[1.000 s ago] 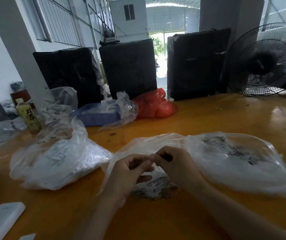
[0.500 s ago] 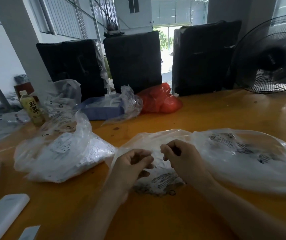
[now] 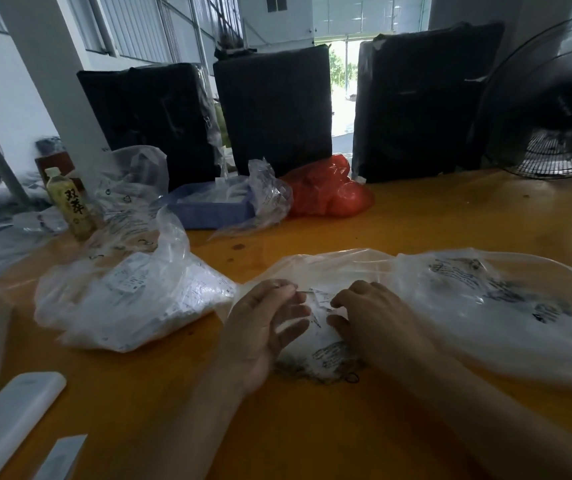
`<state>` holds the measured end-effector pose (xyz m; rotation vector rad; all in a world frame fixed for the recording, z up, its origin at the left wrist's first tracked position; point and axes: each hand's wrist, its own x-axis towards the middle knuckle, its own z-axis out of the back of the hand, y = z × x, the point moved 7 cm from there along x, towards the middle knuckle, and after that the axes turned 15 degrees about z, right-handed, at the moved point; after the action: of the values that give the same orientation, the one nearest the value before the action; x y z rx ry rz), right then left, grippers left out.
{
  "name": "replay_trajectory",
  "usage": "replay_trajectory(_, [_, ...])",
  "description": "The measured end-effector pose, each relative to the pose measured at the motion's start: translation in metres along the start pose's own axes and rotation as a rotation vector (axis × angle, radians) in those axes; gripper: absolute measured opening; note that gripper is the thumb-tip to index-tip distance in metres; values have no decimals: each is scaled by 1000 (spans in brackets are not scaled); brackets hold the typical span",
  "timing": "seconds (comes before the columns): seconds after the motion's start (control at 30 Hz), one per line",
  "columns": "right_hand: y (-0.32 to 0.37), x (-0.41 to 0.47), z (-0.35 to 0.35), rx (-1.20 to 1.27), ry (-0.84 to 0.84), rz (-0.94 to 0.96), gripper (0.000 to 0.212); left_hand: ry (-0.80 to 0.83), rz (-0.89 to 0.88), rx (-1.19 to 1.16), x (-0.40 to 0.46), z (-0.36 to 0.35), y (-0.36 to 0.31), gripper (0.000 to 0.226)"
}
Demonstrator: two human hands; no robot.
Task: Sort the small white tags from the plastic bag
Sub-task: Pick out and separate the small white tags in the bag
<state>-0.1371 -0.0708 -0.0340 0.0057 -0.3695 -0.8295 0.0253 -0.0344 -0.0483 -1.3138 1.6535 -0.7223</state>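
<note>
A clear plastic bag (image 3: 485, 299) with black print lies across the orange table in front of me, its mouth toward my hands. A few small white tags (image 3: 320, 301) lie on the bag between my hands. My left hand (image 3: 263, 327) rests on the bag's left end with its fingers spread and blurred, holding nothing. My right hand (image 3: 371, 317) sits just right of the tags, its fingers and thumb curled at them. A second clear bag (image 3: 132, 299), full of white tags, lies to the left.
At the back stand a blue tray (image 3: 208, 209) under crumpled plastic, a red bag (image 3: 329, 192), a drink bottle (image 3: 70, 202), three black wrapped blocks (image 3: 274, 109) and a fan (image 3: 551, 98). A white flat object (image 3: 7, 417) lies at the near left edge.
My hands were raised with their fingertips pinched close together; they have dropped onto the bag and parted, and the left hand's fingers have spread. The view has tilted down a little.
</note>
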Motion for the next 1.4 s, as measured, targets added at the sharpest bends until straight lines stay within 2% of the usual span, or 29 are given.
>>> replay_trajectory(0.1, [-2,-2,-11,-12,100,-52,52,-74,8,88,-2,1,1,9])
replay_trajectory(0.2, [-2,-5,-15,-23,146,-66,51,-154,-20,221,-3,4,2,14])
replay_trajectory(0.33, [2,-4,-6,19,31,-38,27,-167,-65,265,-3,3,4,11])
replay_trajectory(0.47, [-1,-4,-1,77,-80,-48,17,-107,-64,133,-1,3,5,41])
replay_trajectory(0.53, [-7,-5,3,137,-138,-80,11,-94,-71,107,-1,3,5,33])
replay_trajectory(0.6, [-11,-6,5,240,-196,-111,7,-111,-89,175,-1,3,5,17])
replay_trajectory(0.73, [-17,-10,10,513,-346,-189,17,-212,-145,328,-5,5,1,15])
replay_trajectory(0.8, [-19,-10,14,623,-407,-219,18,-240,-152,309,-5,8,0,9])
replay_trajectory(0.97, [-23,-12,9,974,-439,-283,5,-198,-163,213,-3,7,1,15])
replay_trajectory(1.03, [-23,-13,7,1091,-453,-291,8,-201,-186,232,-1,9,0,14])
replay_trajectory(1.13, [-23,-13,5,1118,-455,-264,17,-195,-166,229,1,11,0,13])
replay_trajectory(1.2, [-22,-13,6,1114,-467,-247,17,-144,-119,127,3,11,4,22])
replay_trajectory(1.3, [-19,-13,11,1114,-481,-201,17,-123,-105,76,4,12,4,19])
replay_trajectory(1.4, [-15,-14,17,982,-440,-133,20,-134,-121,130,2,11,3,27])
